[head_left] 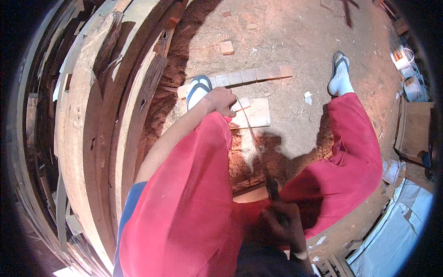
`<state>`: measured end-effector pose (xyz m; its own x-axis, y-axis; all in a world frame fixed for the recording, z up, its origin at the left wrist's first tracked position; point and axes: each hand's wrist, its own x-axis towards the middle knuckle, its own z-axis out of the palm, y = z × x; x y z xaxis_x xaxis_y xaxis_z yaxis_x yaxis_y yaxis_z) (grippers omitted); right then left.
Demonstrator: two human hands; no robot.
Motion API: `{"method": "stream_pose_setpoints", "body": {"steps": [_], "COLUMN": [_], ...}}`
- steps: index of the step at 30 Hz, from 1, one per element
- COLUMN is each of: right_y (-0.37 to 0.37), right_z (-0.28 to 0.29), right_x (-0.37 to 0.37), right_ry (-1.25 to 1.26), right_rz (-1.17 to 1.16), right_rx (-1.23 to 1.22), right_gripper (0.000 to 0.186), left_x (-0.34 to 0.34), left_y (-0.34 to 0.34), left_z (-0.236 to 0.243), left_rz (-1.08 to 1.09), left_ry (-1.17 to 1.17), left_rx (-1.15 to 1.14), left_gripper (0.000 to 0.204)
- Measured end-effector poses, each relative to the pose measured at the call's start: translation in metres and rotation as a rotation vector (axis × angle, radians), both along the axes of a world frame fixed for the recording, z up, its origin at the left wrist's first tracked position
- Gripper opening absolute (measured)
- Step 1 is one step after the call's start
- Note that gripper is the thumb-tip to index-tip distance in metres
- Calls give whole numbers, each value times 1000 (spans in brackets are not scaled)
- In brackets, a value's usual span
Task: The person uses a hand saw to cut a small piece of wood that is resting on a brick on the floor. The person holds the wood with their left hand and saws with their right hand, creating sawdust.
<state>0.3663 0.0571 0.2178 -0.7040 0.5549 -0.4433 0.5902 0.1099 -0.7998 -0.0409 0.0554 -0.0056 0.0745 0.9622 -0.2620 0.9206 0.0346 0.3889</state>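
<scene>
My left hand (220, 99) is closed beside my left knee, its curled fingers next to a small reddish wooden block (241, 104). What those fingers grip is hidden. The block lies on a pale flat board (258, 113) on the ground. In shadow between my thighs, my right hand (282, 219) is wrapped round the dark handle of a long thin-bladed tool (257, 143), which looks like a saw seen edge-on. Its narrow blade points away from me, and the far end reaches the block near my left fingers.
Beyond the board runs a row of wooden blocks (249, 75), with my sandalled left foot (199, 90) at its left end. A loose block (226, 47) lies farther off. Large timbers (87, 124) stand close on the left. White buckets (402, 57) and a pale sheet (392, 231) are at right.
</scene>
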Motion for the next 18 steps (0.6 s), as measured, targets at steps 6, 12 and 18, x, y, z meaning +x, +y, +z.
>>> {"method": "stream_pose_setpoints", "body": {"steps": [6,12,18], "right_y": [17,21,-23], "right_z": [-10,16,-20], "right_x": [7,9,-12], "right_ry": [-55,-56,-95], "right_rz": [66,128,-355], "right_rx": [-130,-239,33], "right_gripper": [20,17,19], "left_x": [-9,-8,-7], "left_y": [5,2,8], "left_z": [-10,-6,-4], "left_rz": [-11,6,3], "left_ry": [40,53,46], "left_rx": [31,-41,12], "left_gripper": [49,52,49]}}
